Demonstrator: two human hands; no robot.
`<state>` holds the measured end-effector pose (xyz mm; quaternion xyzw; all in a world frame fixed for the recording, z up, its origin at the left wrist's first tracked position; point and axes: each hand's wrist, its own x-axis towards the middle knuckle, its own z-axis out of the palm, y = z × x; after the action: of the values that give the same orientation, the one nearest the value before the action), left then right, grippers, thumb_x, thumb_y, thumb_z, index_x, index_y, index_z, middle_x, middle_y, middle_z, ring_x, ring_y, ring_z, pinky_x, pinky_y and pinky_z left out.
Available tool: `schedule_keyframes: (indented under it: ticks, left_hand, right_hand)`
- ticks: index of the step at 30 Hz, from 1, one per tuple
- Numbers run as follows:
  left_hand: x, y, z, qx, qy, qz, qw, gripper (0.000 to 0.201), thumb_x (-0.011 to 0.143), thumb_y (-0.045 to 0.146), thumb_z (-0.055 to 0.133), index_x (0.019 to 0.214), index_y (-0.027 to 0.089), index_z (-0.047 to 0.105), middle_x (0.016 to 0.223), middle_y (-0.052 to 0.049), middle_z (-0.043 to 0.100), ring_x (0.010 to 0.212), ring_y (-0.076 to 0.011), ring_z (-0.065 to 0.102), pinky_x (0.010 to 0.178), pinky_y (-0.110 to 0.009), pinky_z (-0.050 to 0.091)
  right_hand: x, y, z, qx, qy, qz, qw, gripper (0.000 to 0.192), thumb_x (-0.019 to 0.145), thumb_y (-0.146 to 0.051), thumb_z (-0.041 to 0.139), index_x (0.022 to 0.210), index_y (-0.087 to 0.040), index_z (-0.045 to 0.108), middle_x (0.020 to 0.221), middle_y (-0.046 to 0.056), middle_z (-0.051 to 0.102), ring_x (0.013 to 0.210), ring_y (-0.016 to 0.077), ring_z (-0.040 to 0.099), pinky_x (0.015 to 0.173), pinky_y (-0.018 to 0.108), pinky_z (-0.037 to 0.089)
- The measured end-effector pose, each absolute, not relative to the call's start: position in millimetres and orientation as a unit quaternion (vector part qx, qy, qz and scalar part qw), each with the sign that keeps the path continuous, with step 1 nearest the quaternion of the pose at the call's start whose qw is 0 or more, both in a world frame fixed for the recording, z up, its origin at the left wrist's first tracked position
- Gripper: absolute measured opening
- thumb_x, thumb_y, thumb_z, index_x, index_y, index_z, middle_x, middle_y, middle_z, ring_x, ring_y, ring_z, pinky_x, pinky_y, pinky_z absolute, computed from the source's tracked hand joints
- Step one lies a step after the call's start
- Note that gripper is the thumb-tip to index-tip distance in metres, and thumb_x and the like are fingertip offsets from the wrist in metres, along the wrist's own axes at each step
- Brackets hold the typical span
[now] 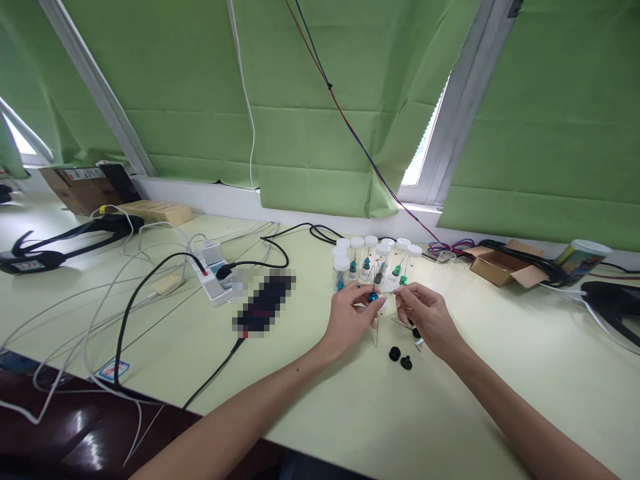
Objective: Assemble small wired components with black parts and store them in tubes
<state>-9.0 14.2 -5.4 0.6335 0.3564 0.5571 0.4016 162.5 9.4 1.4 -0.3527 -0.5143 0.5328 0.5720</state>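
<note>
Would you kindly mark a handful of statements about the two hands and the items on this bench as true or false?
1. The left hand pinches a small blue part. True.
2. The right hand lies flat on the table, away from the left. False: it is raised, fingertips meeting the left hand's at a thin needle-like piece.
3. White-capped clear vials stand just behind the hands. True.
4. The blinds behind the bench are red. False: they are green.
5. Two small black knobs lie on the table near the right hand. True.

Vials (373, 260) ahead (bare table (500, 373) rightward)
</note>
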Motion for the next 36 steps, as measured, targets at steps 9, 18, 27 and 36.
schedule_keyframes:
  ticks: [9,18,27,36]
  left_hand:
    - [-9.9,12.3,-4.7,0.661,0.361,0.539,0.377,0.023,0.081,0.038,0.067,0.089,0.017,0.071,0.082,-0.001,0.051,0.052,-0.0062,0.054,0.046,-0.021,0.055]
    - [-9.7,8.7,-0.6,0.676,0.358,0.533,0.361,0.02,0.081,0.035,0.067,0.086,0.017,0.072,0.08,-0.001,0.05,0.055,-0.0071,0.052,0.045,-0.022,0.056]
    - [-9.2,12.8,-1.1,0.632,0.366,0.552,0.402,0.022,0.078,0.037,0.069,0.084,0.016,0.07,0.077,0.0,0.053,0.049,-0.0068,0.054,0.047,-0.023,0.054]
    - [-9.5,14.5,-4.6,0.632,0.374,0.548,0.401,0.019,0.08,0.035,0.068,0.084,0.016,0.068,0.075,0.0,0.055,0.048,-0.0083,0.056,0.049,-0.023,0.052]
  right_hand:
    - [161.6,9.1,1.8,-0.375,-0.508,0.526,0.57,0.036,0.079,-0.046,0.073,0.06,-0.018,0.06,0.054,-0.001,0.05,0.047,0.0104,0.042,0.045,0.025,0.033]
    - [160.4,9.4,1.9,-0.392,-0.49,0.546,0.555,0.04,0.079,-0.048,0.071,0.057,-0.018,0.057,0.045,-0.004,0.045,0.04,0.0087,0.038,0.043,0.026,0.03]
    - [162.8,12.5,-3.0,-0.383,-0.499,0.516,0.581,0.029,0.077,-0.045,0.074,0.091,-0.02,0.067,0.071,0.001,0.062,0.048,0.0095,0.048,0.044,0.025,0.037]
    - [161.8,12.5,-4.2,-0.374,-0.524,0.495,0.584,0.02,0.079,-0.037,0.075,0.088,-0.02,0.069,0.065,-0.002,0.055,0.05,0.009,0.048,0.045,0.024,0.036]
